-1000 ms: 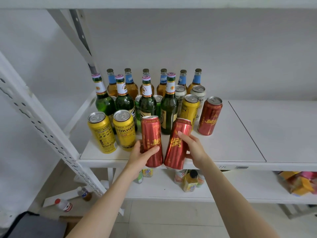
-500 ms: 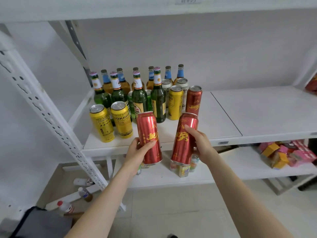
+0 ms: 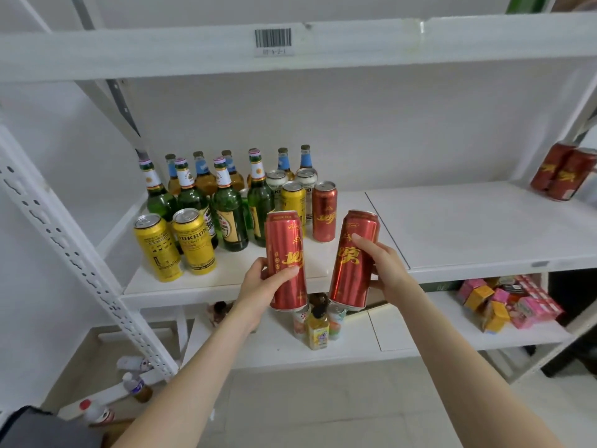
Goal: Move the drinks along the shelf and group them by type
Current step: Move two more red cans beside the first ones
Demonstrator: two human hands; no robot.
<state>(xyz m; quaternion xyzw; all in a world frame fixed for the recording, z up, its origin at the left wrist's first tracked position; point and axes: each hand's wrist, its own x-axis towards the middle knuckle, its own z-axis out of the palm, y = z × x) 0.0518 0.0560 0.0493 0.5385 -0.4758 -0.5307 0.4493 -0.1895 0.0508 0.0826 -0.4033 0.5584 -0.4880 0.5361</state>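
Note:
My left hand grips a tall red can, held upright in front of the white shelf. My right hand grips a second red can, tilted slightly right. Both cans are off the shelf, in front of its front edge. A third red can stands on the shelf behind them. Yellow cans stand at the front left, green bottles behind them, amber bottles with blue neck labels at the back, white cans beside. Two more red cans stand at the shelf's far right.
A slanted white upright runs down the left. The lower shelf holds small juice bottles and pink and yellow cartons. Bottles lie on the floor at lower left. An upper shelf beam with a barcode label spans the top.
Both hands have lifted their red cans off the shelf and drawn them back. The view has swung up and to the right, revealing the far-right red cans.

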